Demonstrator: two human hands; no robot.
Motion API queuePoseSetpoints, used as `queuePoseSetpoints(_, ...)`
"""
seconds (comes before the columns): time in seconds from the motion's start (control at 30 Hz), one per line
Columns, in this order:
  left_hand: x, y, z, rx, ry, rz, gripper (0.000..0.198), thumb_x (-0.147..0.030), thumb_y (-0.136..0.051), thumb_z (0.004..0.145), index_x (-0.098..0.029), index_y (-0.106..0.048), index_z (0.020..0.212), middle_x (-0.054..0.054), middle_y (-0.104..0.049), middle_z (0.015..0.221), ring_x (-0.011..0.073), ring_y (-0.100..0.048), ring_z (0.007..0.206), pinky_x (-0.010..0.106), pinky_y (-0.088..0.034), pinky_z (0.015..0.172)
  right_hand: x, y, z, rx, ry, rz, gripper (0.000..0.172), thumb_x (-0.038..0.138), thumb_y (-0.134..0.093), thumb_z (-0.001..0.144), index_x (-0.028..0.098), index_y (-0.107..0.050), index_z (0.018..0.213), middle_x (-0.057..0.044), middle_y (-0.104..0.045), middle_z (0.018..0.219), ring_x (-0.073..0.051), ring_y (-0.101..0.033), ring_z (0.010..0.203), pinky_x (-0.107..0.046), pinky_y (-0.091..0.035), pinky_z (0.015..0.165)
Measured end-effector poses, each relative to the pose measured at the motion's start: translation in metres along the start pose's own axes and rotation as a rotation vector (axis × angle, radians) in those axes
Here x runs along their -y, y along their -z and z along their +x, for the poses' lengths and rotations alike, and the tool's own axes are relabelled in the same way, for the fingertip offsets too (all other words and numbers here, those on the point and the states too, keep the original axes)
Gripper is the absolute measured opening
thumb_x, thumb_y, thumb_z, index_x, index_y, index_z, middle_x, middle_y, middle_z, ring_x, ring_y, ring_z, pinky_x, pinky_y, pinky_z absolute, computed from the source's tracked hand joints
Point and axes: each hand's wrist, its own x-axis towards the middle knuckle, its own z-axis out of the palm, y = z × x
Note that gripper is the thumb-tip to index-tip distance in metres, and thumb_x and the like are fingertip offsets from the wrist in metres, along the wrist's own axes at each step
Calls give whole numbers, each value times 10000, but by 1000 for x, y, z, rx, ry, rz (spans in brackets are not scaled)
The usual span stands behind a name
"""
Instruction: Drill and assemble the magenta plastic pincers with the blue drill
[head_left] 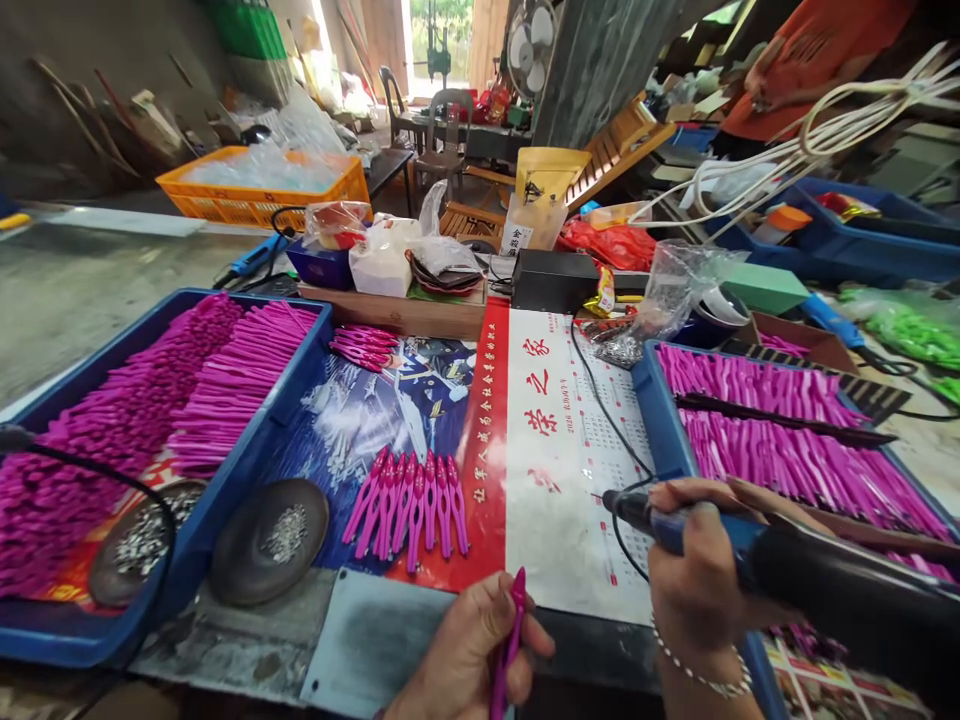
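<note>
My left hand (pixel 472 655) is closed around a magenta plastic piece (pixel 510 640) at the bottom centre, its tip pointing up. My right hand (pixel 694 580) grips a dark blue-and-black electric screwdriver (pixel 757 555), whose tip points left, just right of and above the magenta piece. A row of several finished magenta pieces (pixel 409 500) lies on the printed calendar sheet (pixel 555 470) in front of me. A small dark dish with screws (pixel 270 540) sits to the left of that row.
A blue tray (pixel 202 545) full of magenta parts stands at left, with another dish of screws inside. A second blue tray (pixel 656 410) of magenta parts is at right. Behind lie a black power box (pixel 551 280), bags, an orange crate (pixel 262 190) and cables. A person in orange stands at far right.
</note>
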Motion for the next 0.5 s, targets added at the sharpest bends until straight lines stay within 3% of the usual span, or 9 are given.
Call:
queuePoseSetpoints(0.23,-6,-2,0,26,93,-94,510,-541,-830,626,-129,-590,807,-1,-641,563,29,-412,311,127,-260,333,-19,-15,-7,-72,88,-104,312,160,-684,781,129,-555,1064,10,-628,719,-153,-591,572,-363,-519,687)
queuePoseSetpoints(0.37,-10,-9,-2,42,102,-126,498,-539,-820,643,-110,-625,805,6,-640,556,9,-357,297,129,-250,330,-25,-15,-9,-92,76,-106,309,182,-688,785,136,-542,1054,16,-614,712,-153,-585,561,-346,-521,649)
queuePoseSetpoints(0.5,-9,-10,-3,62,102,-165,482,-512,-834,638,-119,-610,802,1,-638,570,14,-365,309,139,-260,336,-10,-17,-12,-143,28,-60,288,231,-673,780,152,-542,1024,21,-584,704,-152,-565,554,-348,-521,630)
